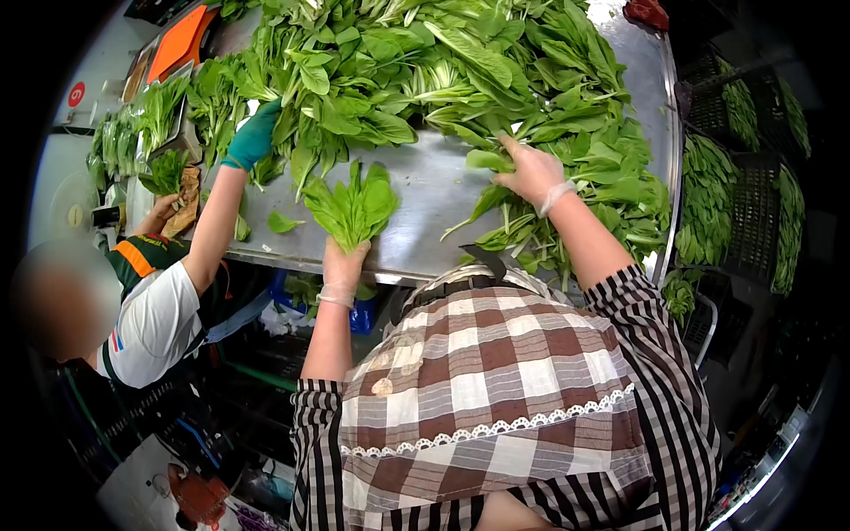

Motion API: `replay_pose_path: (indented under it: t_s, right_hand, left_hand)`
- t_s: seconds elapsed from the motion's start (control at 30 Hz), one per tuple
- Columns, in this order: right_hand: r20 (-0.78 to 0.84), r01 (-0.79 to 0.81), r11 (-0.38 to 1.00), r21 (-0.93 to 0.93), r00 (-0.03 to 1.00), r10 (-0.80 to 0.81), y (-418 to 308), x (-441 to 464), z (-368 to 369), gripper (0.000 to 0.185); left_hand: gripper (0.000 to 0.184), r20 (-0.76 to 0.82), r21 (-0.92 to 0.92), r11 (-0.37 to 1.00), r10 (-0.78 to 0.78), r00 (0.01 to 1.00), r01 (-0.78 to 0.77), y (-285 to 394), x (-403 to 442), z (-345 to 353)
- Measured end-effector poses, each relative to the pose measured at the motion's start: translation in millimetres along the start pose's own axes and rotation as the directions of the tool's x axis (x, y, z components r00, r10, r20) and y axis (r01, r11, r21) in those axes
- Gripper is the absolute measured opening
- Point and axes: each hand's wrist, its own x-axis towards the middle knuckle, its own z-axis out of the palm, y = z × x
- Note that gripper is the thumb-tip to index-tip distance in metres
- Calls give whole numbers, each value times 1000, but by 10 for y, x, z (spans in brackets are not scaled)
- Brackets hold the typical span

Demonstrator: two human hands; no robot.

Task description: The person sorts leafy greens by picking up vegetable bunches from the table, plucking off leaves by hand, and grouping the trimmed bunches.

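My left hand (343,270), in a clear glove, is closed round the stem end of a small bunch of leafy greens (352,208), its leaves fanned upward over the table's near edge. My right hand (534,174), gloved too, reaches over the greens at the right. Its thumb and index finger are spread, with a single leaf (487,161) lying between their tips; the other fingers are partly hidden. A large heap of loose leafy greens (372,80) covers the far part of the metal table (425,190), and more greens (611,168) spread along its right side.
At the left a co-worker's green-gloved hand (254,137) reaches into the heap; their other hand (159,212) is near a small bunch. Behind are an orange board (180,42) and bagged greens (113,146). Black crates (751,212) of greens stand beyond the table's right edge.
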Motion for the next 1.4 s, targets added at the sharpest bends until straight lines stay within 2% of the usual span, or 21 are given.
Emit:
replay_pose_path:
  t_s: [0.07, 0.13, 0.23, 0.33, 0.43, 0.47, 0.5, 0.57, 0.6, 0.67, 0.7, 0.73, 0.77, 0.9, 0.93, 1.0, 1.1, 1.13, 1.2, 1.3, 1.4]
  right_hand:
    - [125, -30, 997, -76, 991, 39, 47, 64, 14, 52]
    - [108, -7, 999, -37, 994, 11, 199, -10, 54, 48]
    - [78, -20, 999, -34, 997, 23, 324, -266, 18, 43]
    - [91, -104, 994, -38, 990, 107, 425, -478, -41, 43]
    - [66, -77, 995, 62, 995, 73, 485, -609, -109, 43]
    - [7, -19, 1000, 14, 1000, 19, 449, -650, -155, 44]
    - [-194, 81, 995, -50, 977, -89, 364, -656, -248, 42]
    - [-532, 223, 946, -237, 784, -318, 131, -606, -417, 39]
    - [-591, 254, 946, -202, 738, -325, 55, -541, -424, 39]
    - [-514, 272, 939, 210, 848, -130, -38, -343, -176, 37]
    - [-444, 251, 878, 408, 895, -49, -87, -219, -6, 36]
    - [-303, 153, 686, 712, 947, 103, -169, -63, 157, 35]
    - [-114, 26, 402, 915, 974, 196, -258, 97, 281, 35]
    - [251, -247, -52, 968, 918, 307, -441, 515, 242, 31]
    - [277, -271, -64, 961, 910, 309, -430, 561, 242, 20]
    - [277, -263, -88, 961, 920, 278, -339, 547, 286, 18]
    - [294, -272, -128, 954, 934, 205, -191, 378, 352, 14]
    - [304, -276, -164, 947, 935, 181, -146, 293, 421, 15]
    - [289, -259, -177, 950, 942, 171, -263, 33, 432, 16]
    - [342, -316, -145, 938, 914, 220, -317, 98, 508, 17]
    - [303, -272, -138, 952, 900, 314, -355, 315, 569, 19]
  left_hand:
    - [52, -52, -50, 998, 32, 998, -34, 3, -31, -70]
    - [63, -102, -101, 990, 86, 991, -96, -18, -15, -128]
    - [64, -394, 430, 898, 277, 876, -91, 216, -149, -130]
    - [59, -281, 351, 870, 452, 847, -347, 623, -132, -71]
    - [54, -159, 213, 855, 509, 846, -474, 929, 52, 146]
    - [54, -123, 162, 847, 526, 841, -506, 1022, 145, 236]
    - [53, -88, 108, 838, 544, 834, -535, 1120, 235, 330]
    - [54, -104, 70, 811, 585, 805, -580, 1382, 408, 497]
    - [54, -116, 52, 797, 604, 789, -602, 1519, 492, 568]
    - [55, -197, 26, 793, 601, 774, -609, 1797, 628, 673]
    - [55, -236, 15, 789, 599, 765, -614, 1886, 719, 721]
    - [54, -284, 72, 752, 645, 709, -655, 1927, 848, 776]
    - [51, -204, 110, 781, 624, 755, -615, 1948, 924, 789]
    - [33, 7, 211, 835, 519, 855, -508, 1890, 1151, 804]
    - [32, 40, 229, 844, 490, 871, -485, 1899, 1094, 790]
    - [35, 156, 223, 896, 356, 921, -384, 1904, 981, 743]
    - [36, 346, -121, 977, 206, 915, -174, 1525, 799, 775]
    - [36, 484, -263, 964, 94, 870, 42, 1526, 673, 733]
    - [35, 735, -431, 783, 17, 678, 448, 1545, 238, 476]
    - [30, 816, -453, 628, 6, 578, 633, 1393, -35, 438]
    - [28, 769, -556, 577, 83, 634, 598, 1415, -171, 413]
